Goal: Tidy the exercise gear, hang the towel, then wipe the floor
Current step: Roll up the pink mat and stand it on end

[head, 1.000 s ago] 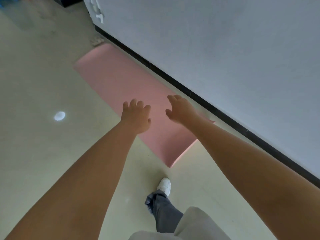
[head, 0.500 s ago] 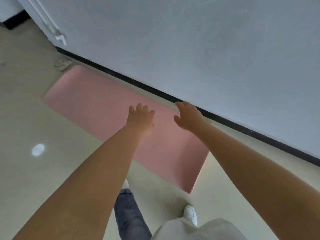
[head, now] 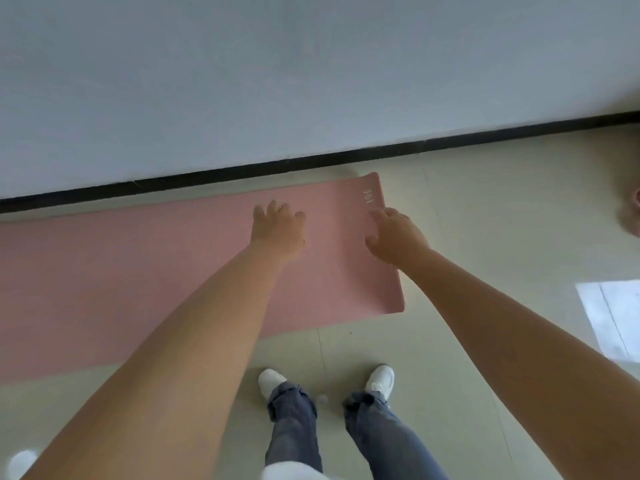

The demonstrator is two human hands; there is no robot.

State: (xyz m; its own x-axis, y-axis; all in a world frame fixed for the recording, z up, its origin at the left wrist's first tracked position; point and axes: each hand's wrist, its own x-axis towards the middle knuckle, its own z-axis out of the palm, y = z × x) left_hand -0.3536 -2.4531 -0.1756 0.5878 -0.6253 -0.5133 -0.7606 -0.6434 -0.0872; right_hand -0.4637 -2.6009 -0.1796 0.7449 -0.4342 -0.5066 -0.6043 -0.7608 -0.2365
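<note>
A pink exercise mat [head: 121,271] lies flat on the pale floor, stretching from the left edge to its short right end, parallel to the wall. My left hand [head: 278,228] hovers over the mat a little in from that end, fingers spread, holding nothing. Over the mat's right edge, my right hand [head: 396,239] is out with fingers apart, near small white lettering [head: 367,196] on the far corner. Whether either hand touches the mat I cannot tell.
A grey wall with a black skirting board [head: 311,161] runs just behind the mat. My feet in white shoes [head: 381,379] stand on the floor in front of the mat's right end. A bright patch of light [head: 613,317] lies on the floor at right.
I have turned and stepped round to face the wall, so the mat now lies across my view. Both hands have moved toward its right end, still empty.
</note>
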